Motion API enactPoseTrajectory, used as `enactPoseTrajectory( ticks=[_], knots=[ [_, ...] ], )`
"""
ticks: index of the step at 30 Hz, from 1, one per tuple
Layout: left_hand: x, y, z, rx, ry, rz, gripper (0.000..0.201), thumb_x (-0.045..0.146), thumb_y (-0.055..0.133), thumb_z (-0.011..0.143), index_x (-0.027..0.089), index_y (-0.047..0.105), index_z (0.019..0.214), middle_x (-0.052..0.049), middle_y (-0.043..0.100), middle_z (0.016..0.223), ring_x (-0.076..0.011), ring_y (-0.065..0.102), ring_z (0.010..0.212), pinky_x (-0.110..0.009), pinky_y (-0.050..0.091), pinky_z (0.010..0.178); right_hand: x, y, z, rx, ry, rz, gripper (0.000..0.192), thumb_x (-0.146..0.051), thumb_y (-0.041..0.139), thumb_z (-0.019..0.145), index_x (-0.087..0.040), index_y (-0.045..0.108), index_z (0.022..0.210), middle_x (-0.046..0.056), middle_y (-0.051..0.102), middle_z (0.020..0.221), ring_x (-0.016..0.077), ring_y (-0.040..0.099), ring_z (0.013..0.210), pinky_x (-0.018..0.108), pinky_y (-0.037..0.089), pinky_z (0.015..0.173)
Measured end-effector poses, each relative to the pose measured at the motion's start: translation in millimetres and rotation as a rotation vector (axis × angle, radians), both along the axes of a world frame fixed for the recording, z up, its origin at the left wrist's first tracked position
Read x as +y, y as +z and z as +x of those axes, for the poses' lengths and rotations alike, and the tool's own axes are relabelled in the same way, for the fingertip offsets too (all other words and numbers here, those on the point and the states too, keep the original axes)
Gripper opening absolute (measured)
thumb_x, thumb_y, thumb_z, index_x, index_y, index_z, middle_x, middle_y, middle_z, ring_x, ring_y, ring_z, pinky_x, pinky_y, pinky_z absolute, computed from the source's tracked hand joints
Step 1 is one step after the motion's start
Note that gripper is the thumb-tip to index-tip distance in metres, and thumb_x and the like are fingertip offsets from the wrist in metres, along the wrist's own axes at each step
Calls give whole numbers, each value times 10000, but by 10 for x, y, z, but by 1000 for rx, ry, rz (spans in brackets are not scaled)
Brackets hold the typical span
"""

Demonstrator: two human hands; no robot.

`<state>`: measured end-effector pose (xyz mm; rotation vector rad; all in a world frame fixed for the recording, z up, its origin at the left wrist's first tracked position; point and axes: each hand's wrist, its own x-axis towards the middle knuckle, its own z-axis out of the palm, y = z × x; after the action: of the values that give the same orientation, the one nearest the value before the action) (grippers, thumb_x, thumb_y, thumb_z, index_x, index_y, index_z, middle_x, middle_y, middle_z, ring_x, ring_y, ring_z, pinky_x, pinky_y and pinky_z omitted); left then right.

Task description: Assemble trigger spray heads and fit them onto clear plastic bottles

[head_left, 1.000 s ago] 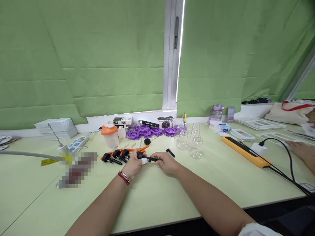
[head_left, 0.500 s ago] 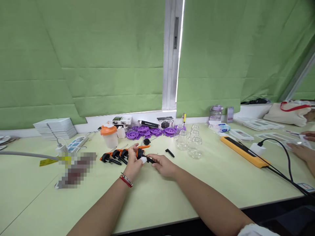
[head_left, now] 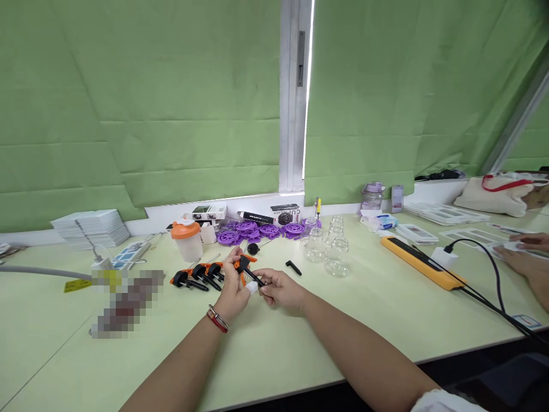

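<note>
In the head view, two bare hands meet at one black-and-orange piece (head_left: 244, 263): a blocky black head with orange parts and a straight, thin black rod. The fingers of the left hand (head_left: 231, 289) are closed around its head, a white wrap (head_left: 253, 287) on the thumb; the fingertips of the right hand (head_left: 281, 290) are pinched on the rod's near end. Just left of the left fingers lie three similar pieces (head_left: 199, 273) in a row, each with a round black cap and a smooth black stick. One loose black stick (head_left: 294, 268), bent at one end, lies near the right fingers, on their far right side. Beyond the left fingers is one small black disc (head_left: 253, 249); farther off, spoked purple wheels (head_left: 247, 230) overlap too much to count. Beyond and right of the right fingers stand several clear, rounded vessels (head_left: 337, 257), their exact number hard to tell. Beyond the three similar pieces stands one cloudy cup (head_left: 190, 249) with an orange lid.
</note>
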<state>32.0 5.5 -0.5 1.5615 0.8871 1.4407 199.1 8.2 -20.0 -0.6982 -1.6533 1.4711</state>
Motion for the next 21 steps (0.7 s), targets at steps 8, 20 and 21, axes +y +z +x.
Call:
enactPoseTrajectory(
  ticks=[8, 20, 21],
  knots=[
    [-91, 123, 7, 270, 34, 246, 941, 155, 817, 447, 202, 382, 1280, -119, 381, 1329, -314, 215, 1355, -440, 146, 1124, -24, 12, -36, 136, 71, -104, 501, -246, 654, 740, -195, 487, 1210, -65, 516, 636, 81, 510, 456, 233, 416, 473],
    [-42, 45, -14, 352, -14, 338, 1075, 117, 803, 371, 207, 375, 1353, -136, 352, 1421, -356, 136, 1384, -479, 78, 1126, -92, 79, -38, 203, 129, -95, 345, -362, 731, 708, -122, 657, 946, 14, 611, 701, 109, 528, 655, 266, 391, 685],
    [-45, 47, -14, 340, -20, 328, 1045, 121, 802, 369, 209, 405, 1331, -136, 361, 1416, -355, 145, 1382, -485, 81, 1125, -93, 75, -39, 203, 132, -95, 325, -363, 729, 710, -119, 659, 912, 15, 609, 696, 110, 527, 651, 268, 390, 686]
  ],
)
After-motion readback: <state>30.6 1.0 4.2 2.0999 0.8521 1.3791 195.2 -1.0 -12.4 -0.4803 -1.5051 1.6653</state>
